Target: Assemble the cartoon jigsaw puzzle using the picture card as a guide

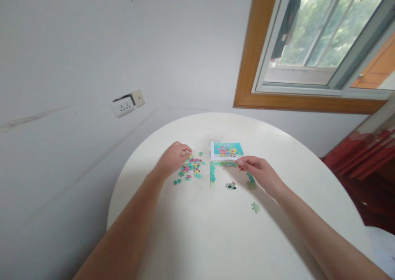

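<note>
My left hand [175, 158] is over the left edge of a loose pile of small jigsaw puzzle pieces [191, 167] in teal, pink and yellow. Its thumb and fingers are pinched together; what they hold, if anything, is too small to make out. My right hand [258, 171] is closed in a pinch on a small reddish puzzle piece [240, 167], above the top right of a partly joined puzzle border [212, 173]. Just behind the border lies a picture card [227, 150] with cartoon figures on teal. A small dark joined cluster of pieces [231, 185] lies inside the border.
A single pale green puzzle piece [255, 207] lies nearer to me on the round white table [197, 234]. Beyond the table is a white wall with a socket [123, 106]. A wood-framed window [308, 100] is at the right, with a red curtain [367, 154] below.
</note>
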A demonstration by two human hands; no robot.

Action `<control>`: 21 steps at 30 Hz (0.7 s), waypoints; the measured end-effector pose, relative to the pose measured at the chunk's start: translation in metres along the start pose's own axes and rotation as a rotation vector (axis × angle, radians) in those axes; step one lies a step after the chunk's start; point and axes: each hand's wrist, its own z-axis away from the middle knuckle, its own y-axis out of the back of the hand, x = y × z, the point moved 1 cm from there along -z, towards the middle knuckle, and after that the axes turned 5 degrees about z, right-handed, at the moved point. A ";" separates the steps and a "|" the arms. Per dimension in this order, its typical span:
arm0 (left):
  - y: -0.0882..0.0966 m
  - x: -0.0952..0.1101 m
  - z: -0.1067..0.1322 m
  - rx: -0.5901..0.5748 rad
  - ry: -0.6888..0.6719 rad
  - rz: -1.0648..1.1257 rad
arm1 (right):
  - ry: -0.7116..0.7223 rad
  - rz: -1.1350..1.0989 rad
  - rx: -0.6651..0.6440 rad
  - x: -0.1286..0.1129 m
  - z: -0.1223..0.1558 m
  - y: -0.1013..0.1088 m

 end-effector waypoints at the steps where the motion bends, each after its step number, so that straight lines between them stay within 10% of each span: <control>1: 0.005 -0.002 0.002 -0.032 0.006 -0.013 | -0.002 -0.004 -0.002 0.001 0.000 0.000; 7: 0.015 -0.008 0.017 -0.377 0.008 -0.049 | -0.010 -0.029 -0.020 0.003 0.000 -0.001; 21: 0.013 -0.005 0.018 -0.374 0.050 -0.007 | -0.022 -0.004 -0.034 -0.001 0.002 -0.004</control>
